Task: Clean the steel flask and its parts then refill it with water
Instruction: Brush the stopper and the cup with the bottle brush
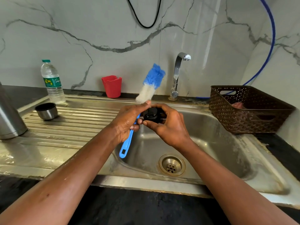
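both hands are raised over the basin of the steel sink (219,140). the left hand (128,122) has its fingers curled round the blue handle of a bottle brush (152,82), which stands tilted, with the blue-and-white bristle head pointing up towards the wall and the handle end hanging below the hand. the left thumb reaches across to the top edge of the black stopper (151,115), which sits between the two hands. the right hand (170,127) grips that stopper from the right side, fingers over its top and thumb under its near edge. the steel flask (9,116) stands upright at the far left edge of the ribbed drainboard (73,125), only partly in view, well apart from the hands. its steel cup (47,111) sits mouth up on the drainboard nearer the back, just beside a plastic water bottle (52,82) with a green label. a red cup (112,86) stands against the marble wall behind the sink, and the chrome tap (177,73) rises to its right. a brown woven basket (251,120) sits on the right of the basin with a reddish cloth (237,105) inside. a blue hose (271,38) curves down the wall behind the basket, and a black cable (146,18) loops at the top. the dark tabletop (146,208) runs along the near edge, under the forearms.
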